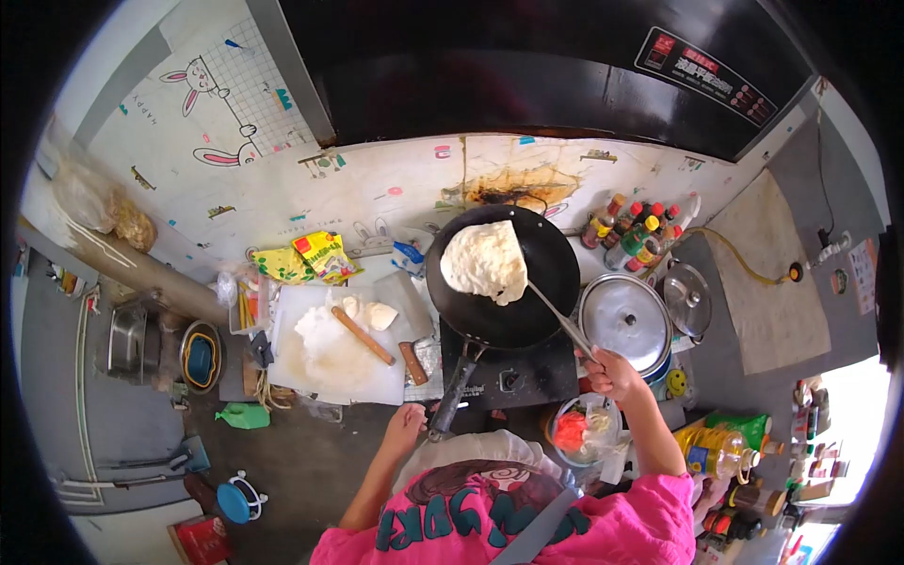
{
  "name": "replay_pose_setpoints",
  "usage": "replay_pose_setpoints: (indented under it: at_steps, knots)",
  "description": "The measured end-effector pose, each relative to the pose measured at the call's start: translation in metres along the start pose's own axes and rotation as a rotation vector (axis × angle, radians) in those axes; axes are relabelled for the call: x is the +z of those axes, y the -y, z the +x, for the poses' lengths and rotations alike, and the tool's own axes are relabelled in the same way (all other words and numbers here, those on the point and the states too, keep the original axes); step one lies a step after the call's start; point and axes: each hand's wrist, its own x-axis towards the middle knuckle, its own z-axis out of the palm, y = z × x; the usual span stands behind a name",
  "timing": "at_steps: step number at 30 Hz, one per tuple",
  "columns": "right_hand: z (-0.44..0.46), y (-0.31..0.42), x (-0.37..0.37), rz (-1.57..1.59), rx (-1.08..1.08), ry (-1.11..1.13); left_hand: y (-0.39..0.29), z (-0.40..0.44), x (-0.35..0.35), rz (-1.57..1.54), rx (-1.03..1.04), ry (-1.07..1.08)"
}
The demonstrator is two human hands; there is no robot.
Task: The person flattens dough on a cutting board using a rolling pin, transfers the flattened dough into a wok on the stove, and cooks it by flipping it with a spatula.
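A black frying pan (556, 273) sits on the stove, its long handle (459, 386) pointing toward me. Inside the pan is a pale flatbread (482, 262), irregular in outline, with a fairly straight right edge. My right hand (612, 375) is closed around the handle of a metal spatula (565, 325). The spatula's tip meets the flatbread's lower right edge, and its blade is hidden there. Close to the left of the pan handle's end is my left hand (405, 426), its fingers curled in. It appears apart from the handle, and I see nothing in it.
Left of the stove, a white board (301, 372) bears a rolling pin (363, 335), dough and flour, with a cleaver (412, 363) beside it. To the right stand a lidded pot (626, 315) and several sauce bottles (633, 235). A bowl (589, 452) is near my right forearm.
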Motion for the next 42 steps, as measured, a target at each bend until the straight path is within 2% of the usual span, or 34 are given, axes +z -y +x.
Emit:
replay_pose_setpoints:
  at_steps: [3,6,7,10,11,15,19,31,35,38,42]
  knots:
    - [-0.039,-0.001,0.019,-0.038,-0.132,-0.095,-0.007,0.004,0.003,0.149,0.034,0.023]
    - [-0.065,-0.005,0.049,-0.476,-0.41,-0.347,-0.014,0.006,0.009,0.233,0.063,0.027]
    - [-0.062,-0.011,0.039,-0.72,-0.495,-0.473,-0.009,0.009,0.01,0.245,0.075,0.027]
    - [-0.057,-0.025,0.045,-1.254,-0.938,-0.648,0.007,0.015,0.011,0.258,0.11,0.02]
    - [-0.059,-0.027,0.05,-1.157,-0.705,-0.647,0.01,0.016,0.011,0.247,0.125,0.017]
    - [-0.059,-0.038,0.058,-1.184,-0.715,-0.721,-0.002,0.012,0.01,0.189,0.076,0.04]
    - [-0.061,-0.037,0.058,-1.262,-0.854,-0.773,-0.009,0.007,0.01,0.074,0.042,0.074]
    - [-0.063,-0.023,0.062,-1.64,-0.749,-0.73,-0.005,0.002,0.007,0.07,0.036,0.08]
    - [-0.091,-0.006,0.065,-1.732,-0.621,-0.674,0.004,0.005,0.007,0.038,0.037,0.066]
    - [-0.136,0.014,0.085,-1.712,-0.579,-0.611,0.001,0.001,0.008,0.032,0.031,0.042]
    - [-0.138,0.013,0.077,-1.63,-0.685,-0.655,0.006,0.002,0.012,-0.02,-0.001,0.033]
